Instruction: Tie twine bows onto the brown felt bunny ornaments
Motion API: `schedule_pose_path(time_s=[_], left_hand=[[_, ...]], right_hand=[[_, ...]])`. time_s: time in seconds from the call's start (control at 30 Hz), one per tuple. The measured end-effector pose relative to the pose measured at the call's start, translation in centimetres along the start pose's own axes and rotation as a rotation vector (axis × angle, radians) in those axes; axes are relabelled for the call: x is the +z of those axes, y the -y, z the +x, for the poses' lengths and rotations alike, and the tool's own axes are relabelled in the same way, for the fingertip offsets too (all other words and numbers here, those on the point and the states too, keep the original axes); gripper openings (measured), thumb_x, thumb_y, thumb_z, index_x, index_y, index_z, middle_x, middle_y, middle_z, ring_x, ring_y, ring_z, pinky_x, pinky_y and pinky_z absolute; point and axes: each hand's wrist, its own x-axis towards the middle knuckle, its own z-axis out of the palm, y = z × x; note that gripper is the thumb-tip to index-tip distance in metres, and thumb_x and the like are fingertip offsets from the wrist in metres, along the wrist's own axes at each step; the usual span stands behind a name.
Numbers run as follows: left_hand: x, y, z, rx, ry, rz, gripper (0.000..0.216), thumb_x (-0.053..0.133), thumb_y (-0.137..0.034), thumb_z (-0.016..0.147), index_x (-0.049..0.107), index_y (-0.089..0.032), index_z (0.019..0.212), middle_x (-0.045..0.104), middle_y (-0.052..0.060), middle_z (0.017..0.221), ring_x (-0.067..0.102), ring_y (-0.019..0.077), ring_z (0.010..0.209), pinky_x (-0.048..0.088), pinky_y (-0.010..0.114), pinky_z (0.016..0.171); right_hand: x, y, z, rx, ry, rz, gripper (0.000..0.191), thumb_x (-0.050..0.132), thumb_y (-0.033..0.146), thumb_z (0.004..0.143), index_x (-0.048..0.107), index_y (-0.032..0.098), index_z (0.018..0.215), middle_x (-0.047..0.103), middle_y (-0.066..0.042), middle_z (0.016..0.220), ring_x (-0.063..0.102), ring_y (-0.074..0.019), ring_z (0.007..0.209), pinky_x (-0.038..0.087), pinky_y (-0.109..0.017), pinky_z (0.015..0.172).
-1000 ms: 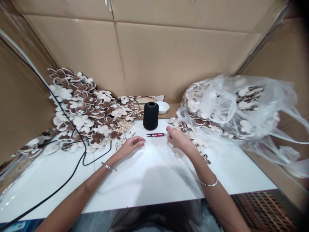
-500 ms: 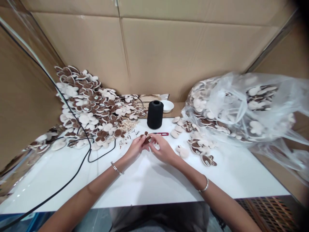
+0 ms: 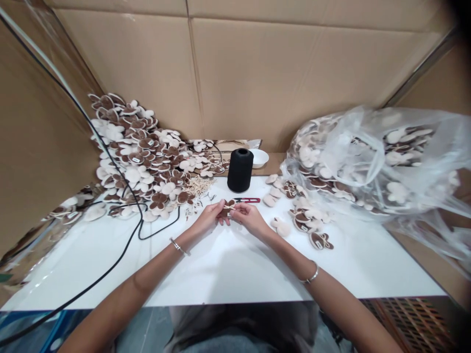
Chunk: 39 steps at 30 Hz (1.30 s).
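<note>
My hands meet at the middle of the white table (image 3: 221, 264), both pinching a small brown-and-cream padded cutout (image 3: 228, 208) with a pale cord across it. My left hand (image 3: 209, 219) holds its left side, and my right hand (image 3: 250, 219) holds its right side. The cutout is partly hidden by my fingers. Just beyond my right fingers lie red-handled thread snips (image 3: 246, 200). A black thread cone (image 3: 240, 170) stands behind them.
A large heap of similar cutouts (image 3: 143, 164) rises on the left, with pale cord bits (image 3: 198, 186) at its edge. Loose cutouts (image 3: 301, 215) lie on the right, beside a bulging clear plastic bag (image 3: 368, 157). A white bowl (image 3: 259, 158) and a black cable (image 3: 110, 235) are nearby.
My hands have come together from apart and now hold a cutout at the table's middle. A pale cord now shows across it. The view has shifted slightly.
</note>
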Motion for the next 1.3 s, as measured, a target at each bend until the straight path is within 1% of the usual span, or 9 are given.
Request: schedule_pose_path(time_s=[0.17,0.33,0.47,0.57,0.7,0.83,0.97,1.17,1.3], left_hand=[[-0.3,-0.2,0.4,-0.037,0.008,-0.07,0.059,0.058,-0.067,0.079,0.069,-0.009,0.081,0.068,0.01,0.064,0.059,0.0164,0.056,0.039,0.028,0.054],[-0.5,-0.4,0.4,-0.038,-0.039,-0.073,0.049,0.062,-0.058,0.079,0.068,-0.01,0.083,0.068,0.01,0.073,0.06,0.0168,0.063,0.039,0.027,0.055],[-0.2,-1.0,-0.4,0.155,-0.252,0.222,0.035,0.059,-0.049,0.084,0.063,-0.016,0.092,0.06,0.002,0.074,0.052,0.014,0.063,0.038,0.027,0.059],[0.4,-1.2,-1.4,0.342,-0.407,0.592,0.027,0.059,-0.046,0.086,0.055,-0.02,0.085,0.05,-0.003,0.069,0.046,0.013,0.063,0.036,0.026,0.062],[1.1,-1.1,-1.8,0.327,-0.334,0.825,0.034,0.057,-0.051,0.087,0.045,-0.021,0.076,0.044,-0.005,0.064,0.042,0.0124,0.058,0.033,0.026,0.059],[1.3,-1.0,-1.5,0.285,-0.294,0.776,0.035,0.054,-0.052,0.088,0.041,-0.021,0.077,0.048,-0.005,0.067,0.046,0.013,0.06,0.035,0.026,0.06],[1.1,-1.1,-1.4,0.305,-0.241,0.801,0.028,0.043,-0.045,0.096,0.041,-0.022,0.081,0.05,-0.003,0.069,0.049,0.0143,0.062,0.037,0.027,0.062],[0.7,-0.7,-1.2,0.457,-0.272,0.993,0.025,0.029,-0.033,0.1,0.042,-0.022,0.082,0.051,0.0,0.072,0.053,0.0175,0.066,0.038,0.03,0.065],[1.4,-0.9,-1.6,0.376,-0.363,1.009,0.026,0.03,-0.035,0.1,0.042,-0.022,0.081,0.051,-0.002,0.067,0.052,0.0169,0.059,0.036,0.028,0.059]], right_hand=[[0.1,0.4,0.0,0.042,-0.048,0.067,0.031,0.07,0.044,0.073,0.06,0.016,0.082,0.052,0.003,0.063,0.038,-0.0078,0.051,0.028,-0.023,0.05],[0.3,0.8,-0.2,0.026,-0.099,0.028,0.034,0.068,0.048,0.074,0.056,0.017,0.079,0.044,0.007,0.054,0.033,-0.0072,0.046,0.023,-0.022,0.046],[0.4,1.1,-0.8,-0.022,-0.153,-0.15,0.028,0.062,0.046,0.08,0.056,0.018,0.082,0.051,0.005,0.055,0.039,-0.0089,0.046,0.028,-0.022,0.045],[0.6,1.3,-1.1,-0.077,-0.2,-0.312,0.025,0.06,0.043,0.082,0.057,0.018,0.08,0.057,0.001,0.06,0.047,-0.0112,0.05,0.034,-0.022,0.047],[1.1,1.3,-1.3,-0.204,-0.207,-0.421,0.017,0.056,0.035,0.084,0.059,0.018,0.084,0.062,0.0,0.066,0.054,-0.0132,0.057,0.041,-0.024,0.054],[1.6,1.0,-1.4,-0.3,-0.177,-0.459,0.014,0.051,0.03,0.088,0.059,0.019,0.087,0.064,-0.001,0.069,0.057,-0.0144,0.061,0.044,-0.025,0.06],[1.9,0.9,-1.5,-0.308,-0.152,-0.371,0.015,0.051,0.032,0.091,0.058,0.019,0.088,0.065,-0.001,0.069,0.061,-0.0153,0.062,0.046,-0.026,0.061],[2.1,0.8,-1.6,-0.304,-0.127,-0.273,0.017,0.053,0.036,0.093,0.056,0.019,0.091,0.065,-0.002,0.071,0.063,-0.0159,0.065,0.048,-0.026,0.061],[2.2,0.9,-1.8,-0.379,-0.112,-0.36,0.014,0.051,0.032,0.093,0.056,0.019,0.091,0.065,-0.002,0.073,0.062,-0.015,0.064,0.048,-0.026,0.063]])
